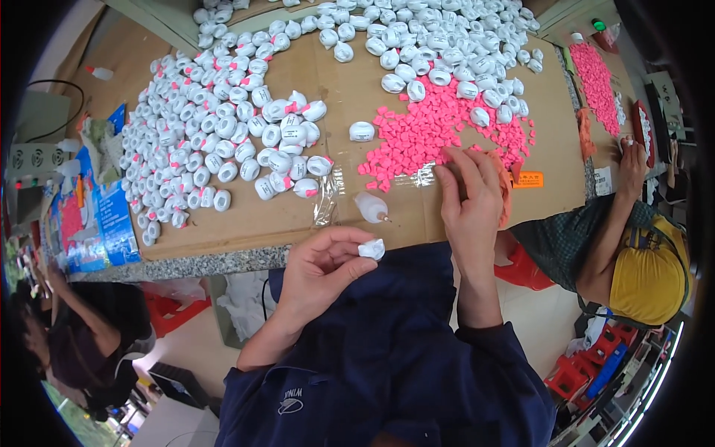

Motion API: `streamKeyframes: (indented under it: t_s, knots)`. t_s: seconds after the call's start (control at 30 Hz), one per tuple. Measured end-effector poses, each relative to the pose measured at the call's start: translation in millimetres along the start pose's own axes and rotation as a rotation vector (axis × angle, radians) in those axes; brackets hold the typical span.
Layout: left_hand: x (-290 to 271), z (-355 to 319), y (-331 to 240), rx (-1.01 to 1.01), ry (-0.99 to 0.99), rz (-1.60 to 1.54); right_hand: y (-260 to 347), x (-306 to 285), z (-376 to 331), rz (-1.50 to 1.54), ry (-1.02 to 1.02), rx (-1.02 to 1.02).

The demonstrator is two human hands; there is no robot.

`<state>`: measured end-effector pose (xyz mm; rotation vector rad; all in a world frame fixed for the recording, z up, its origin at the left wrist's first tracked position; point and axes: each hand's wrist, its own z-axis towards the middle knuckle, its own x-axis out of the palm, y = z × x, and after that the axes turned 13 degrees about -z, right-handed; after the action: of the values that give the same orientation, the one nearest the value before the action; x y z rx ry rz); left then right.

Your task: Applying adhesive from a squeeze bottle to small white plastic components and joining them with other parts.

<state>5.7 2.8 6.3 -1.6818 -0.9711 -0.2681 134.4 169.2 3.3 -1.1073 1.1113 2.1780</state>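
My left hand [324,268] pinches a small white rounded plastic piece [371,249] between thumb and fingertips, just off the table's front edge. My right hand [474,195] hovers over the near right part of a heap of small pink pieces [417,134]; its thumb and forefinger are slightly apart, with nothing visible between them. A translucent squeeze bottle with a thin tip [370,208] lies between my hands. Left of the heap spread many white ring-like pieces [223,127], several with pink pieces fitted. One lone white piece [362,132] sits beside the pink heap.
More white pieces [447,30] are piled at the back. An orange cloth [506,186] lies partly behind my right hand, near an orange label [528,179]. Cardboard [283,223] covers the granite-edged table [216,262]. People work at left and right, one in yellow [648,268].
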Motion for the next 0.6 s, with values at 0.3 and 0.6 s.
streamKeyframes:
  t_s: [0.3, 0.6]
  knots:
    - [3.2, 1.2, 4.8, 0.011, 0.009, 0.019, 3.0, -8.6, -19.3, 0.145, 0.17, -0.011]
    - [8.2, 3.5, 13.0, 0.215, 0.007, 0.017, 25.1, -29.3, -33.0, 0.443, 0.246, -0.033]
